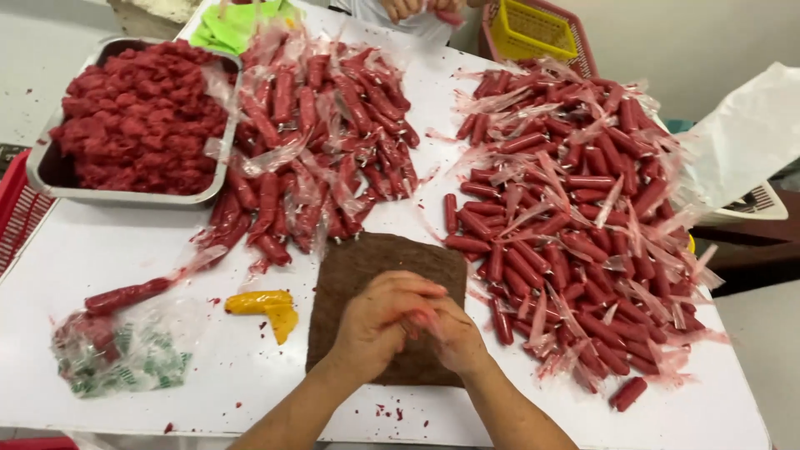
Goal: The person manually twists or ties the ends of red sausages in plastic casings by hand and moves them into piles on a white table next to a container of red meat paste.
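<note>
Sausages [575, 225] heaped on white table [250, 367]; hands [412, 321] over brown mat [367, 267].

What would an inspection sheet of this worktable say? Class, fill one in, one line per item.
Surface: white table, red smears and crumbs near the front edge.
Job's things: brown mat; left hand and right hand pressed together over it; what they hold is hidden.
Clutter: pile of wrapped red sausages at right, second pile at centre, metal tray of red mince, yellow scraper, bag of small packets.
Hands: bare, closed together.
Cables: nothing seen.
Surroundings: yellow basket, another person's hands at the far edge.
</note>
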